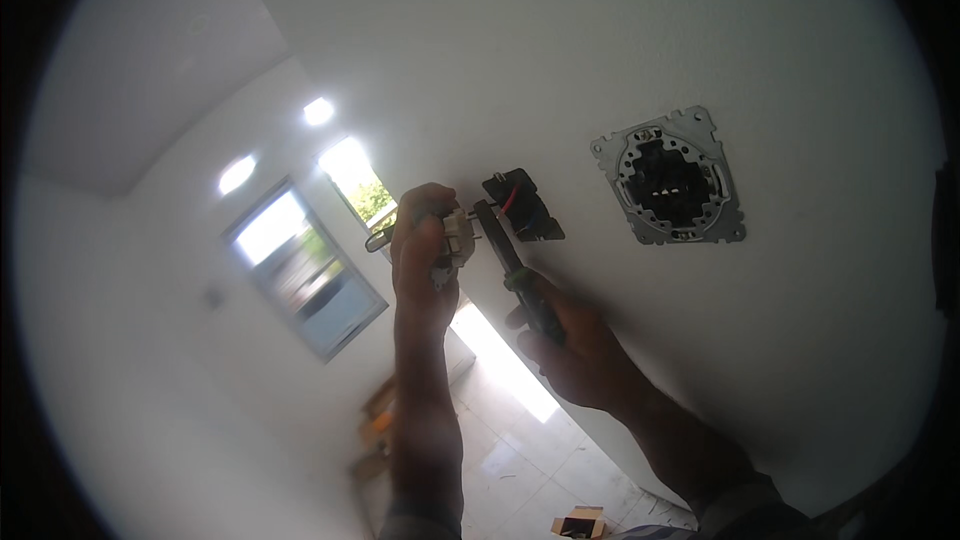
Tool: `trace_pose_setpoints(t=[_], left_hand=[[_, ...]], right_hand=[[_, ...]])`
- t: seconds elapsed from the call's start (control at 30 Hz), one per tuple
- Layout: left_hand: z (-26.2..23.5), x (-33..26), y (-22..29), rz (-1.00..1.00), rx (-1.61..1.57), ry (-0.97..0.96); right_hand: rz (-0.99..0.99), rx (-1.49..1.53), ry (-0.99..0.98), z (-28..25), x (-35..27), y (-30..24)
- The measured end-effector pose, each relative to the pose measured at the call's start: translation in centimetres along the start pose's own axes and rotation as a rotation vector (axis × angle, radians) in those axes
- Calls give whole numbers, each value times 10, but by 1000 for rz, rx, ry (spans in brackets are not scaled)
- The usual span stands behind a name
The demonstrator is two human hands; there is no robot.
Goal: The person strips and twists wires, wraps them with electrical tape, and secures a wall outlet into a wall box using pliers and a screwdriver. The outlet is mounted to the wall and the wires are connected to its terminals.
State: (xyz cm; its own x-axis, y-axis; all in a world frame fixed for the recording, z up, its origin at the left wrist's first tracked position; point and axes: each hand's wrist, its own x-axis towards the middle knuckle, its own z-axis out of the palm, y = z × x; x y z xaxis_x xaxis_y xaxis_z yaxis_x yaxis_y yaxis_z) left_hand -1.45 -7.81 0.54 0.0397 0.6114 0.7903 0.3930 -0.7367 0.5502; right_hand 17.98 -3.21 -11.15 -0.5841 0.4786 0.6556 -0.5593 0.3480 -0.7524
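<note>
at a white wall, we hold a small switch insert (455,238) just left of an open wall box (522,205), the left hand (420,260) wrapped around its pale body with fingers closed firmly on it. a red wire (510,200) shows in the dark opening of the box, and we cannot tell whether it already reaches the insert. our right hand (570,340) has its fingers closed around the dark handle of a screwdriver (510,265), whose shaft angles up toward the insert's side. to the right, well apart, a second mechanism sits mounted in its grey metal frame (668,176), uncovered. behind and to the left, bright windows (300,260) glare, and a tiled floor (520,460) with a small cardboard box (578,520) lies below.

we judge the insert light and rigid, a plastic body with thin metal parts; it should take a firm pinch but little twisting force. its edges look the safest hold, by the plastic sides, as the left hand has it, leaving the terminal face free for the blade. the wire, likely stiff, may tug the piece back toward the box, so the grip needs to resist that pull. the screwdriver's tip could skate off a small screw head, so steady axial pressure seems wise. fine detail of the terminals is too blurred to read.
</note>
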Motion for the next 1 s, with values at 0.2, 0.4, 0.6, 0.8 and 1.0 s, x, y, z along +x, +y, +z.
trace_pose_setpoints(t=[0.2,0.4,0.6,0.8,1.0], left_hand=[[16,7,6,-29,148,31],[9,10,8,-8,212,20],[15,10,8,9,222,50],[10,9,11,47,280,28],[14,10,10,127,385,-12]], right_hand=[[-41,-100,46,-4,1,-7],[-134,-234,93,7,4,-11],[-113,-252,70,4,4,-10],[-127,-266,74,8,4,-10],[-274,-300,193,13,4,3]])
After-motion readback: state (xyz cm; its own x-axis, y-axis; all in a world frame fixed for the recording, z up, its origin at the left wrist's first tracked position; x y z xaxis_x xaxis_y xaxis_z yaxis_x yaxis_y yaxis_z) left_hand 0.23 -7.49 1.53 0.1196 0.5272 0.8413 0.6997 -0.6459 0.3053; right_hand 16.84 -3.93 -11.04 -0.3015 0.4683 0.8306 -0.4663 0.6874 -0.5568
